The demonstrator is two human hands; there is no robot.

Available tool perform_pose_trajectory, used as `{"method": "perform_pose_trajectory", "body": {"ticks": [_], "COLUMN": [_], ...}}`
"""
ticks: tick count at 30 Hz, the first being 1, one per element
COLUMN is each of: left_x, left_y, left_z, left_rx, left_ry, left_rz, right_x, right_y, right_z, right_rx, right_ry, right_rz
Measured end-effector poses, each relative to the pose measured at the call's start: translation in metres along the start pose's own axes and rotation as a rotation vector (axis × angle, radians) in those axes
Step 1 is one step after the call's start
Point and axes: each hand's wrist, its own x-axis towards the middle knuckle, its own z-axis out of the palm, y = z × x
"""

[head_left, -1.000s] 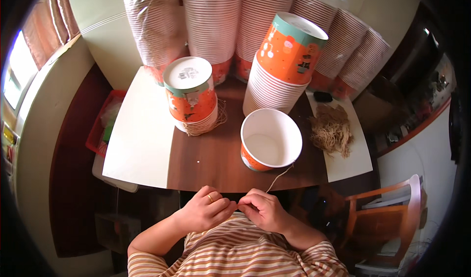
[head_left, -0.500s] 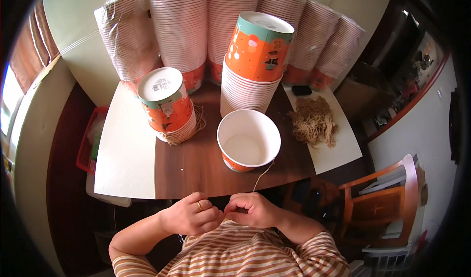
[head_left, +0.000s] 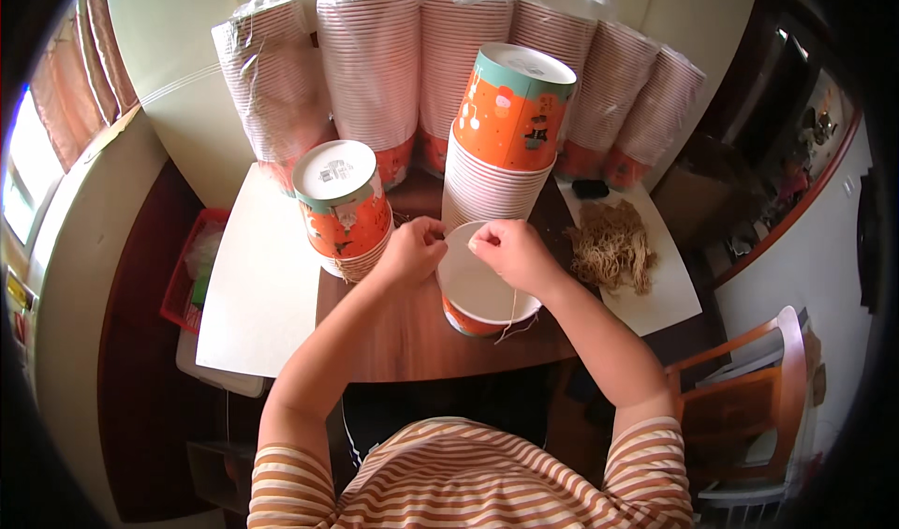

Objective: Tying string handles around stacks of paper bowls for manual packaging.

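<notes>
An open paper tub [head_left: 468, 286], white inside and orange outside, stands near the front of the table. At its left rim my left hand [head_left: 419, 250] is closed in a pinch; what it holds, if anything, is too small to tell. My right hand [head_left: 512, 256] is over the tub's opening, thumb and forefinger pressed together on a thin string [head_left: 514, 306]. The string's ends trail down over the tub's near right rim. Behind the tub rises a nested stack of white tubs [head_left: 492, 187], topped by an upturned orange and green tub [head_left: 515, 108].
Another upturned tub stack [head_left: 342, 215] with string around its base stands left. A tangled bundle of tan string [head_left: 613, 248] lies at right beside a small black object [head_left: 590, 189]. Tall plastic-wrapped tub stacks [head_left: 370, 80] line the back. A wooden chair [head_left: 749, 398] stands at lower right.
Both hands have moved forward from near my body, up to the open tub's rim. The string now hangs from my right hand over the tub. The view has shifted slightly.
</notes>
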Motion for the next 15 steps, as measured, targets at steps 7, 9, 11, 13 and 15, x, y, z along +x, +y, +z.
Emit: {"method": "perform_pose_trajectory", "body": {"ticks": [7,9,11,13,15], "left_x": [-0.074,-0.088,-0.093,-0.092,-0.086], "left_y": [0.031,0.027,0.017,0.011,0.006], "left_z": [0.021,0.019,0.016,0.016,0.017], "left_rx": [-0.716,-0.752,-0.708,-0.584,-0.474], "left_ry": [-0.100,-0.158,-0.170,-0.107,-0.066], "left_rz": [-0.230,-0.268,-0.309,-0.219,-0.190], "right_x": [-0.001,-0.009,-0.015,-0.017,-0.017], "right_y": [0.037,0.034,0.025,0.026,0.029], "right_z": [0.013,0.011,0.006,0.005,0.008], "right_rx": [-0.182,-0.222,-0.232,-0.244,-0.268], "right_ry": [-0.127,-0.217,-0.250,-0.278,-0.232], "right_rz": [0.015,-0.032,-0.026,-0.026,-0.118]}}
